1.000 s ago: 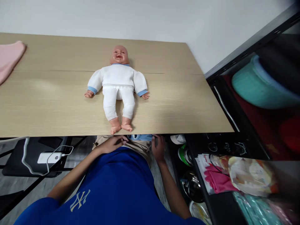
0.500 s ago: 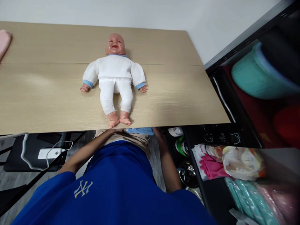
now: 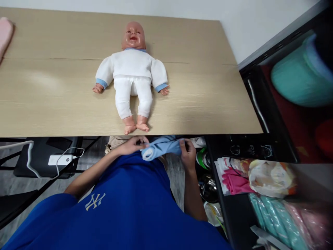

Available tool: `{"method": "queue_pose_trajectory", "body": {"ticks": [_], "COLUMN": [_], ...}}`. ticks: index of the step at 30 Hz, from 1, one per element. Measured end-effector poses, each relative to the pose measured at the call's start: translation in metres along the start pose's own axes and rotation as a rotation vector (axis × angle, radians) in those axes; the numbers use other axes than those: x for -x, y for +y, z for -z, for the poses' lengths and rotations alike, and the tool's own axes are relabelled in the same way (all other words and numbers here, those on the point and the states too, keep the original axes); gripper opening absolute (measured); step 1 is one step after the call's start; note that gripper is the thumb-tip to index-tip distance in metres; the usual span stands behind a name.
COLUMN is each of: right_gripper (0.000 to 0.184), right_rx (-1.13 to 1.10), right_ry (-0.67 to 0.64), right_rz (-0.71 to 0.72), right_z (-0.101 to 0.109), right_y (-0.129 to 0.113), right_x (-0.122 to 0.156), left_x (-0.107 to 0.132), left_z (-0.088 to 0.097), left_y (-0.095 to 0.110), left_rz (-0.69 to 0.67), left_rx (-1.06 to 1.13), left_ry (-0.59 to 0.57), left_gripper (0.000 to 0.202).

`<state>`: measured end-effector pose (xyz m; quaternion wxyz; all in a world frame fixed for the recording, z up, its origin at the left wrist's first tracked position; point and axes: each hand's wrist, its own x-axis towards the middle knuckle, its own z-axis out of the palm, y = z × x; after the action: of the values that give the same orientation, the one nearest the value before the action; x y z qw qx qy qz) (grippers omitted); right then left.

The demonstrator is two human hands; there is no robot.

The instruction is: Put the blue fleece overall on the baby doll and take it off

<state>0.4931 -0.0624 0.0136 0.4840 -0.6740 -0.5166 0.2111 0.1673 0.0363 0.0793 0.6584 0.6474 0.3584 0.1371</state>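
Note:
Over my lap, just off the table's front edge, is a light blue cloth garment (image 3: 163,146) with a white rolled part at its left end. My left hand (image 3: 134,145) has its fingers curled at that left end. The other end is pinched between thumb and fingers of my right hand (image 3: 187,152). Which kind of garment it is, I cannot make out. Beyond it a baby doll (image 3: 132,69) lies face up on the table (image 3: 203,100), feet towards me, in a white top and white trousers with blue trim.
A pink object (image 3: 5,34) lies at the table's far left. To the right stands a black shelf with a teal container (image 3: 299,76), pink gloves (image 3: 238,180) and plastic-wrapped packets (image 3: 278,215). At lower left, a white power bank (image 3: 60,159) with a cable rests on a black seat.
Both hands have come out from under the table edge, bringing the light blue garment up into sight. The view has tilted slightly down.

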Motion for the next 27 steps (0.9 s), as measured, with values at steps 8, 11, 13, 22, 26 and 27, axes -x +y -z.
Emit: {"method": "queue_pose_trajectory", "body": {"ticks": [8,11,13,22,26,27], "right_gripper": [0.034,0.027,0.030,0.055,0.067,0.068], "right_rx": [-0.380,-0.470,-0.479,-0.320,-0.054,-0.004], "right_ry": [-0.039,-0.068,-0.111,-0.226,-0.229,-0.250], "right_rz": [0.360,0.539,0.599,0.586,0.554,0.547], "right_z": [-0.002,-0.015,-0.023,-0.037,-0.022,-0.017], "right_y": [-0.101,-0.126,-0.140,-0.184,-0.207,-0.214], "right_x": [-0.014,-0.033,-0.047,-0.098,-0.115,-0.119], "left_x": [0.066,0.065,0.059,0.021,0.018,0.018], "left_z": [0.009,0.013,0.016,0.046,0.059,0.062], "left_y": [0.052,0.066,0.076,0.115,0.132,0.138], "left_rz": [-0.782,-0.799,-0.765,-0.703,-0.694,-0.719], "left_rx": [-0.044,-0.209,-0.270,-0.217,-0.281,-0.329], "left_ry": [-0.049,0.236,0.334,0.372,0.463,0.469], "left_gripper": [0.031,0.041,0.063,0.026,0.031,0.031]}}
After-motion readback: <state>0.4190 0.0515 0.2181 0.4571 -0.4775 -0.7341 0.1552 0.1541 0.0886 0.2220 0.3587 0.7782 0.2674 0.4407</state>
